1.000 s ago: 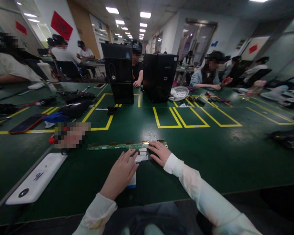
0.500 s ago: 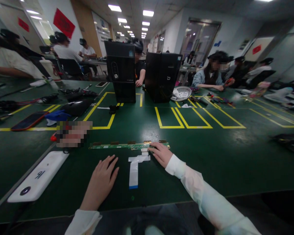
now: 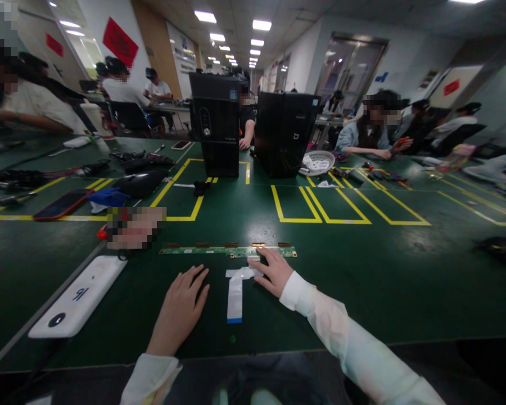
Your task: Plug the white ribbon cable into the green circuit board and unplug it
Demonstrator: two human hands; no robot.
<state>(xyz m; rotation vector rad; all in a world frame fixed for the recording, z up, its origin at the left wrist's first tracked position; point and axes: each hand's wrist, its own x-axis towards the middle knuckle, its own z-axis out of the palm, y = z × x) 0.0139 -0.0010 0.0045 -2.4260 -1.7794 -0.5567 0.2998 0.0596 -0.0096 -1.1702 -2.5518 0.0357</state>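
A long, narrow green circuit board (image 3: 211,251) lies crosswise on the green table. Just below its right half is a white, bent flat ribbon cable (image 3: 235,295) with a blue end towards me. My right hand (image 3: 274,273) rests at the board's right part, fingers spread, fingertips over the board, its connector and the upper end of the cable. My left hand (image 3: 181,306) lies on the table left of the cable with its fingers apart, holding nothing.
A white device (image 3: 80,298) lies at the left, with an orange-edged phone (image 3: 63,203) and a blue cloth-like item (image 3: 108,198) beyond. Two black computer towers (image 3: 217,126) stand ahead. A white basket (image 3: 318,163) sits right of them. People sit around.
The whole view has shifted slightly, moving things rightward. My right hand has moved a little left along the board, its thumb now closer to the cable. My left hand stays put.
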